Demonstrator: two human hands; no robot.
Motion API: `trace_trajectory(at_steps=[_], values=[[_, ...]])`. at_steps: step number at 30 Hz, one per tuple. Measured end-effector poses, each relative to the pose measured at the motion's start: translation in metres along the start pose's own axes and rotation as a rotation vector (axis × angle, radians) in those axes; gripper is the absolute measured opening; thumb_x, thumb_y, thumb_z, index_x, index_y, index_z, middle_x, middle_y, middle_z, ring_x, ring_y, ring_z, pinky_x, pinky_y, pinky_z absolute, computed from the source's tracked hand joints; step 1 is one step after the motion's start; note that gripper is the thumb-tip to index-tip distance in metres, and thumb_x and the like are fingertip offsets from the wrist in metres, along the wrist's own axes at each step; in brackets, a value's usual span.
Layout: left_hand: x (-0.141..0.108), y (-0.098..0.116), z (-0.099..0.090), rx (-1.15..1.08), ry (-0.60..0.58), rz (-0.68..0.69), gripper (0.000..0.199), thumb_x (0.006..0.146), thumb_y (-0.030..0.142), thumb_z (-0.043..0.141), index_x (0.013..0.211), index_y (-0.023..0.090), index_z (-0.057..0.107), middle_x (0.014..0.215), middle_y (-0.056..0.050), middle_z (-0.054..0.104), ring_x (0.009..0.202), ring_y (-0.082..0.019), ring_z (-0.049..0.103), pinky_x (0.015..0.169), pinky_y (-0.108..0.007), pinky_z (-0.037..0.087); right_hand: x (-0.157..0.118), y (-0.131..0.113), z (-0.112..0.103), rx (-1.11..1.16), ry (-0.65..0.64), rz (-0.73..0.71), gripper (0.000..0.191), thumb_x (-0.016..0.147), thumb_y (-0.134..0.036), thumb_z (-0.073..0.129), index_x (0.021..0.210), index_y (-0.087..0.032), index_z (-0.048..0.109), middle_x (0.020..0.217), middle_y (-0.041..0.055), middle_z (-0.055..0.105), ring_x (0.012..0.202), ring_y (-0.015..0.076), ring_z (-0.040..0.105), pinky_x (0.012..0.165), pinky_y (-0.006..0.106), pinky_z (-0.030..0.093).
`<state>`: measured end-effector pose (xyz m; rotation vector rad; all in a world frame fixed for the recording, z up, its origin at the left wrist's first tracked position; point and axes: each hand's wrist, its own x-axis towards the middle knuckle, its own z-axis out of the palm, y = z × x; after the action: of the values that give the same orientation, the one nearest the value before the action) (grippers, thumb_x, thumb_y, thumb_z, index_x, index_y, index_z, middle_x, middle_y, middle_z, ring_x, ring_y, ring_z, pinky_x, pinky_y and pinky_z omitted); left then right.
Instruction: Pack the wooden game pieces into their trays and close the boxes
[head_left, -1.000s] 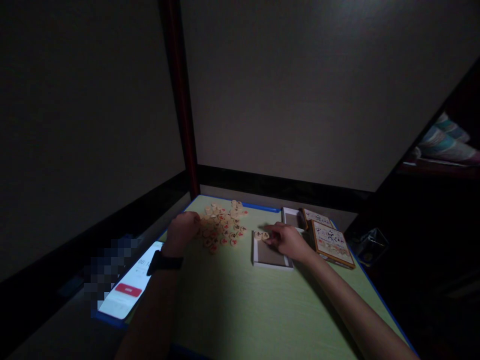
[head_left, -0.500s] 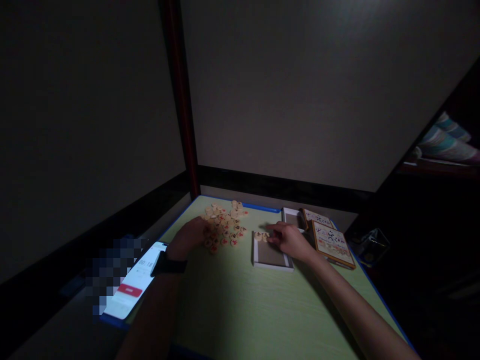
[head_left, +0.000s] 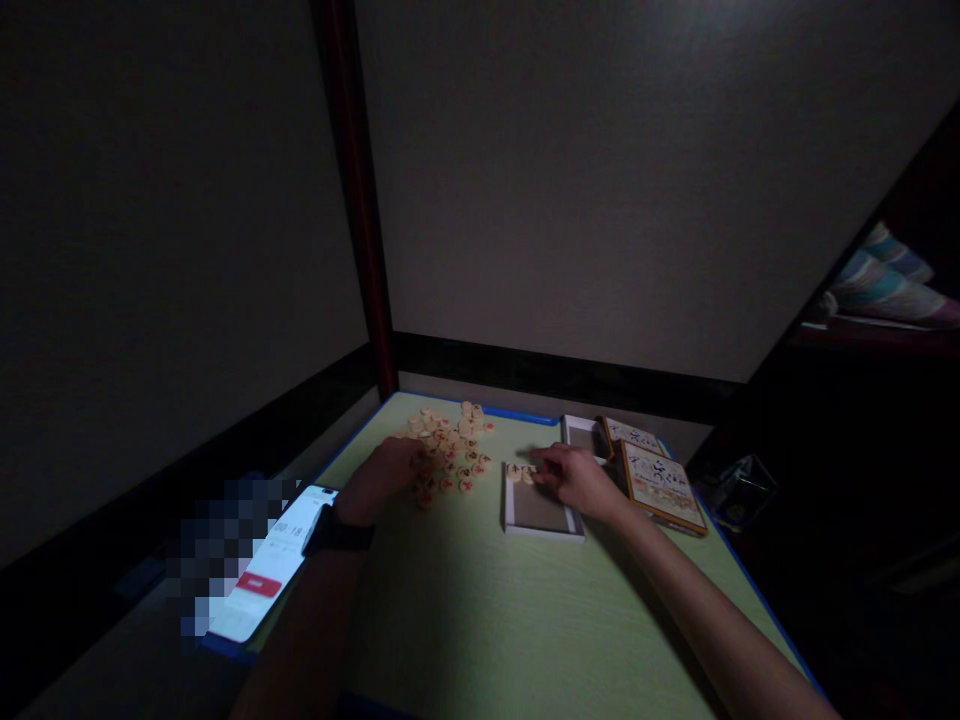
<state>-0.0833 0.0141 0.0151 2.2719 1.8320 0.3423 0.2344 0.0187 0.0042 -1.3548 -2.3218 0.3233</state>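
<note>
Round wooden Chinese chess pieces (head_left: 450, 458) with red and dark characters lie in a loose heap on the green table. My left hand (head_left: 382, 475), wearing a dark wristband, reaches over the heap's left edge; its fingertips are in shadow and hard to make out. My right hand (head_left: 576, 480) is at the far edge of a shallow white-rimmed box tray (head_left: 541, 537), fingers bent together at a chess piece (head_left: 529, 474). Another piece (head_left: 513, 471) lies beside that one in the tray's far left corner. The fingers partly hide the pieces there.
Two printed boxes (head_left: 664, 485) lie right of the tray, overlapping, with another white-rimmed tray (head_left: 581, 432) behind. A lit phone (head_left: 274, 565) showing a timer rests at the table's left edge. Walls (head_left: 555, 200) close in the back and left.
My left hand has shifted slightly to the right over the heap. My right hand stays at the tray's far edge, and the view has moved a little.
</note>
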Motion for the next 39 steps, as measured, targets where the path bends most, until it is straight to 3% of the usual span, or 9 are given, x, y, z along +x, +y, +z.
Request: trace_trajectory(at_steps=[9, 18, 39], values=[[0.001, -0.008, 0.003, -0.055, 0.109, 0.031, 0.022, 0.083, 0.008, 0.047, 0.082, 0.018, 0.066, 0.085, -0.005, 0.07, 0.08, -0.016, 0.062, 0.07, -0.026, 0.042, 0.0, -0.001, -0.001, -0.001, -0.011, 0.012, 0.038, 0.08, -0.011, 0.065, 0.117, -0.014, 0.073, 0.095, 0.0104, 0.073, 0.082, 0.0209, 0.066, 0.08, 0.031, 0.05], [0.001, -0.015, 0.004, 0.094, 0.002, 0.001, 0.022, 0.082, 0.012, 0.049, 0.083, 0.018, 0.07, 0.089, -0.007, 0.071, 0.085, -0.019, 0.063, 0.075, -0.028, 0.043, 0.0, 0.001, -0.001, 0.011, -0.011, -0.011, 0.038, 0.079, -0.011, 0.066, 0.116, -0.014, 0.073, 0.088, 0.008, 0.072, 0.075, 0.0187, 0.065, 0.075, 0.029, 0.049], [-0.004, 0.0, -0.003, 0.141, -0.057, -0.129, 0.014, 0.084, 0.018, 0.056, 0.085, 0.017, 0.071, 0.091, -0.008, 0.07, 0.086, -0.02, 0.064, 0.076, -0.027, 0.044, 0.001, -0.001, -0.003, 0.038, -0.06, 0.032, 0.04, 0.075, -0.009, 0.066, 0.114, -0.013, 0.075, 0.084, 0.0063, 0.071, 0.073, 0.0174, 0.064, 0.072, 0.027, 0.048]])
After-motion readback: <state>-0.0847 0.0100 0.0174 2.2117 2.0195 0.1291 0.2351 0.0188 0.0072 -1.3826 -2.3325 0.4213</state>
